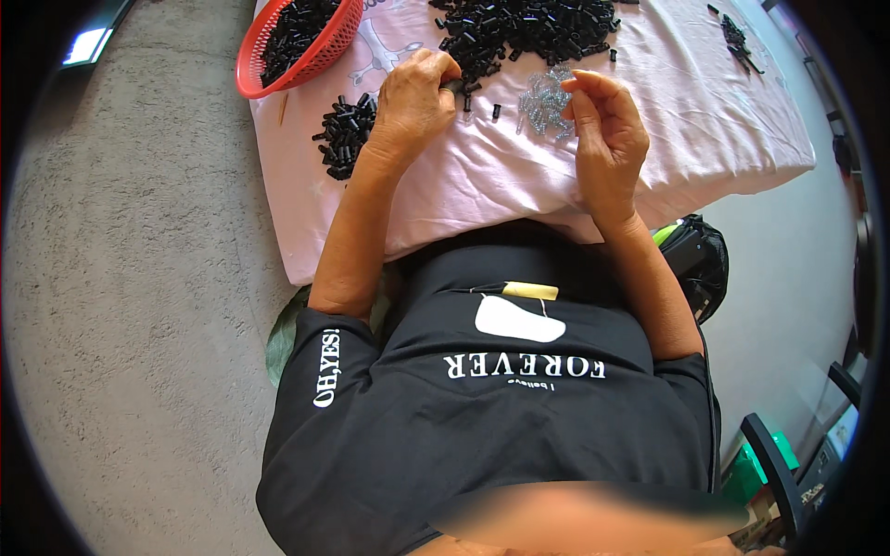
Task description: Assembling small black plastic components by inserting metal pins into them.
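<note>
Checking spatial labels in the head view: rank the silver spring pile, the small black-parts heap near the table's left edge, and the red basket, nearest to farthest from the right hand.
1. Silver spring pile: just left of the right hand, by its fingertips.
2. Small black-parts heap: beyond the left hand, near the cloth's left edge.
3. Red basket: far upper left corner of the table.

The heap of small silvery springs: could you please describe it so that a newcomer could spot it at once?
Start at the pink cloth over the table, then find the right hand raised above it. Just left of its fingers lies the heap of small silvery springs. It is the only pale, glinting pile; the black tubes around it are dark and matt.
</note>
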Demonstrator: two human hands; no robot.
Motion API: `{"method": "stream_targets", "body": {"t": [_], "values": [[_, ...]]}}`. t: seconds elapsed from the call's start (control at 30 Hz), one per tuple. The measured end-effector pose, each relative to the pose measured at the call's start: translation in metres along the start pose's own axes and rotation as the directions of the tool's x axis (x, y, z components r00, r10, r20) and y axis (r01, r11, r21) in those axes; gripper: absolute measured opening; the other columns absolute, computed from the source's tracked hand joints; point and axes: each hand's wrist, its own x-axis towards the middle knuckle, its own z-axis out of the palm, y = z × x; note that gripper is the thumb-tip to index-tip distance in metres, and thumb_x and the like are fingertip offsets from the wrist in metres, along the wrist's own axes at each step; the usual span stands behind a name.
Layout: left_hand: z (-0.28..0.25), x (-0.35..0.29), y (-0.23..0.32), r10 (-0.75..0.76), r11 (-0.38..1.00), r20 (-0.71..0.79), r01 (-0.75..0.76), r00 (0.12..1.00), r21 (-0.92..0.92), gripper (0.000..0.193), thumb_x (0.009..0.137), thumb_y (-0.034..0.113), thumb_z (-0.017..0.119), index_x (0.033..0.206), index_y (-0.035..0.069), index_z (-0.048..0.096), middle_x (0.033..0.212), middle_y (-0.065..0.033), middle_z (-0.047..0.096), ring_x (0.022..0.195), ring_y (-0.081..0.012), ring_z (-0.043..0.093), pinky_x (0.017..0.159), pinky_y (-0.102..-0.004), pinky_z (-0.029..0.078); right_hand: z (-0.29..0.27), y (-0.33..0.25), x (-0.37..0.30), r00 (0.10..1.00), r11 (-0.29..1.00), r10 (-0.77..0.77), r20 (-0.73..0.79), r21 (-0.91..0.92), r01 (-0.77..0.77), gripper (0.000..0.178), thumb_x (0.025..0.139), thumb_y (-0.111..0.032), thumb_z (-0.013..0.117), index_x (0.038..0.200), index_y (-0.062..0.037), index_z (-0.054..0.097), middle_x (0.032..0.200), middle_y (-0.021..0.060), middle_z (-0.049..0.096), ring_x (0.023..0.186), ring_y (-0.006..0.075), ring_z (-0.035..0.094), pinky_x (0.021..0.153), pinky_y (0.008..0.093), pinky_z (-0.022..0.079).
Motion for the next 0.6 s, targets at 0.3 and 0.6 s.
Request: {"method": "stream_targets", "body": {"t": [0.3, 0.6], "values": [[0.001, -0.005, 0.012, 0.026, 0.998, -0.033, -0.028, 0.999, -0.064, 0.029, 0.075, -0.009, 0.053, 0.099, 0.0, 0.066, 0.095, -0.0155, 0.067, 0.088, -0.0315, 0.068, 0.082, -0.0384, 0.054, 0.001, 0.0, -0.002, 0.999, 0.999, 0.025, 0.031, 0.039, -0.026, 0.019, 0.097, 0.005, 0.059, 0.114, 0.0003, 0.064, 0.098, 0.0038, 0.069, 0.082, 0.006, 0.061, 0.074, 0.0189, 0.051], [-0.004, -0.009, 0.027, 0.082, 0.988, 0.099, -0.068, 0.992, -0.14, 0.034, 0.074, -0.009, 0.055, 0.103, 0.002, 0.067, 0.095, -0.0146, 0.066, 0.085, -0.0301, 0.067, 0.079, -0.0373, 0.054, 0.002, -0.002, -0.001, 0.999, 0.999, 0.025, 0.023, 0.035, -0.026, 0.018, 0.096, 0.006, 0.059, 0.113, 0.0009, 0.064, 0.098, 0.0048, 0.069, 0.081, 0.0064, 0.062, 0.073, 0.0194, 0.052]]}}
